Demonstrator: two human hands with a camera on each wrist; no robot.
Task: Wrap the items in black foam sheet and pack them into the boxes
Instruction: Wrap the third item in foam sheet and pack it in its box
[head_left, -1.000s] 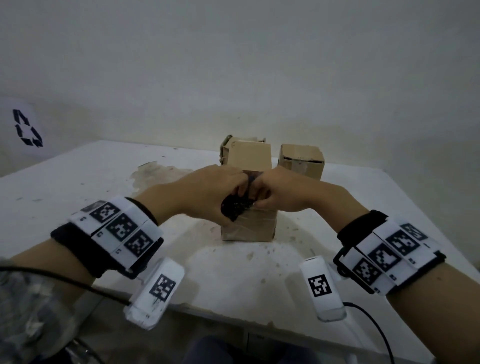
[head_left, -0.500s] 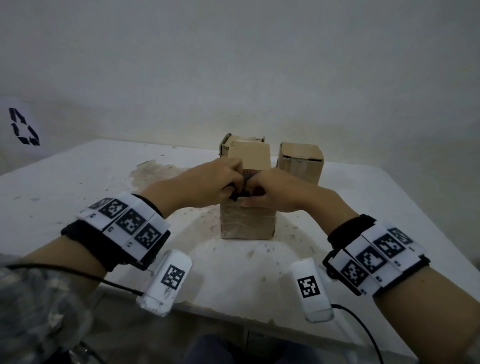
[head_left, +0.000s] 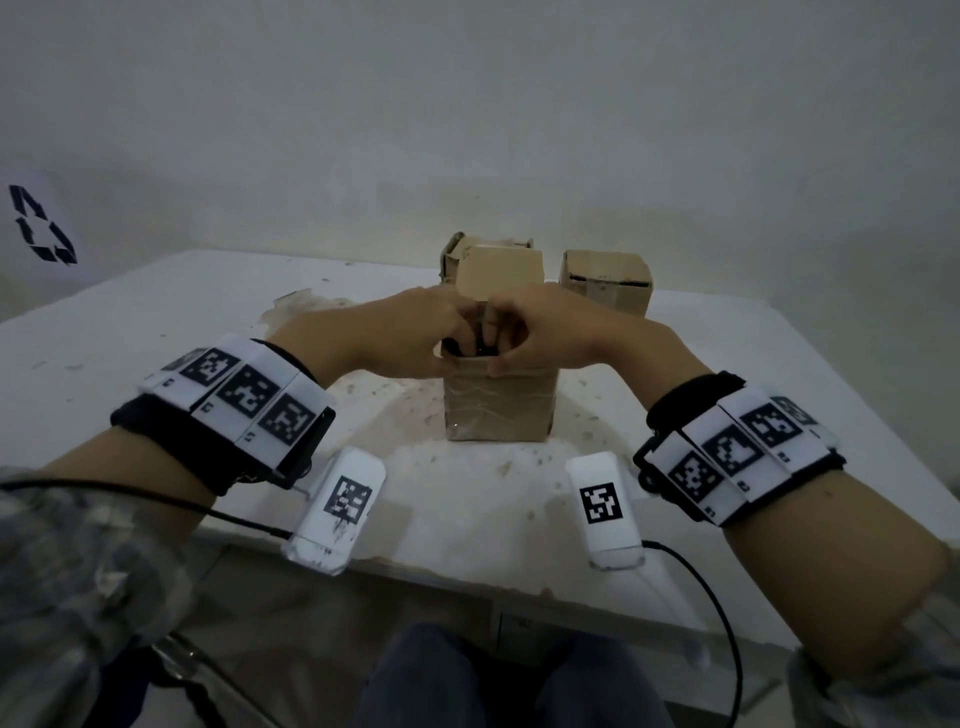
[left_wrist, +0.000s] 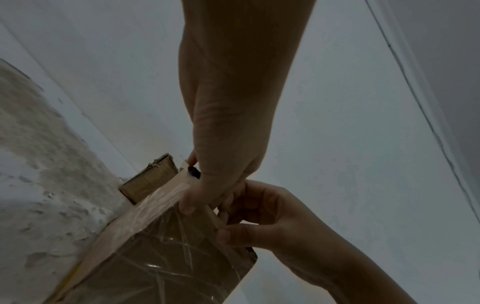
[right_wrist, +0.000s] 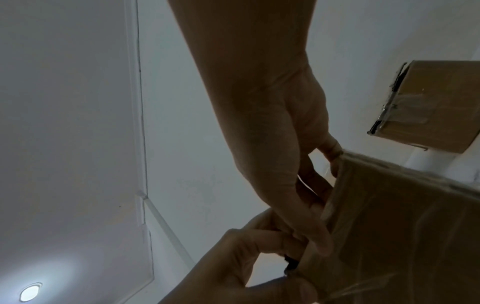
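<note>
Here, the black foam bundle sits in the open mouth of the nearest cardboard box, and only a small dark part of it shows between the fingers of both hands. This box stands upright on the white table, near the front edge, and its sides are covered with shiny clear tape. Its back flap stands up behind the hands. The left hand comes from the left side, its fingers are curled down into the opening and press on the black foam, while the thumb lies against the outer wall at the left top corner; in the left wrist view a bit of the black foam shows just under the fingers at the rim. The right hand comes from the right side, its fingers are also curled into the opening on the foam, and its thumb rests on the front wall just below the rim. The two hands touch each other above the box. Behind this box stand two more cardboard boxes: one is directly behind and mostly hidden, the other is to the right, apart from the front box, closed on top. The table surface is stained and rough around the boxes. On the wall at the far left there is a dark recycling sign.
</note>
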